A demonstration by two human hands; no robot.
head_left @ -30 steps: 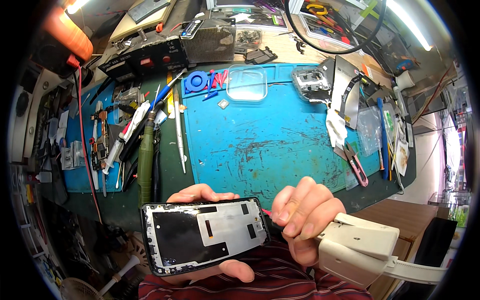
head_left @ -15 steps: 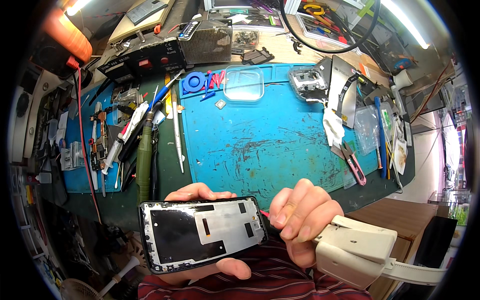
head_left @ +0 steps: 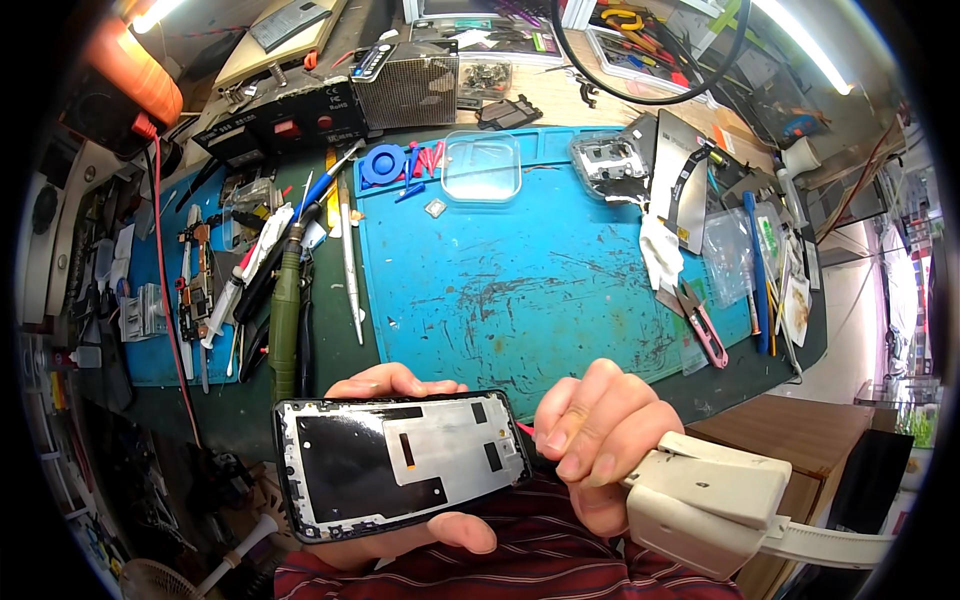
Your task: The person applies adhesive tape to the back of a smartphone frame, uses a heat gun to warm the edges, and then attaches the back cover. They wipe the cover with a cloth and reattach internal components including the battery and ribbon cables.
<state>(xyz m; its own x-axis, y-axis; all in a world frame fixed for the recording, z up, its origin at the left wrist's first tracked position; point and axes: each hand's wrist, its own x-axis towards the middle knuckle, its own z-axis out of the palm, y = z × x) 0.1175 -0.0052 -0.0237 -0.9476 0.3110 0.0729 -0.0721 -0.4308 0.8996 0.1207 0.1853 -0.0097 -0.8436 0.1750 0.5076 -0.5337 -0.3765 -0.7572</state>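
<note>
My left hand (head_left: 462,532) is closed around a phone frame (head_left: 362,465), thumb along its near edge and fingers along the far edge. The frame has a black rim and a silver plate with black patches, and is tilted toward me. Close to its right end, my right hand (head_left: 605,440) pinches something thin with a pink tip (head_left: 525,428) pointing at the frame's edge. Most of that thin thing is hidden by the fingers. A cream plastic housing (head_left: 710,495) with a ribbed strap sits at my right wrist.
Ahead lies a scratched blue work mat (head_left: 480,280) bearing a clear plastic tray (head_left: 481,165) and pink nozzles (head_left: 428,158). Pink-handled snips (head_left: 706,330) rest at its right. A green pen-like tool (head_left: 286,330), tweezers (head_left: 350,270) and a syringe (head_left: 222,308) crowd the left.
The whole view has shifted very slightly, everything moving a few pixels left. Both hands keep their hold, and the pink tip stays by the frame's right edge.
</note>
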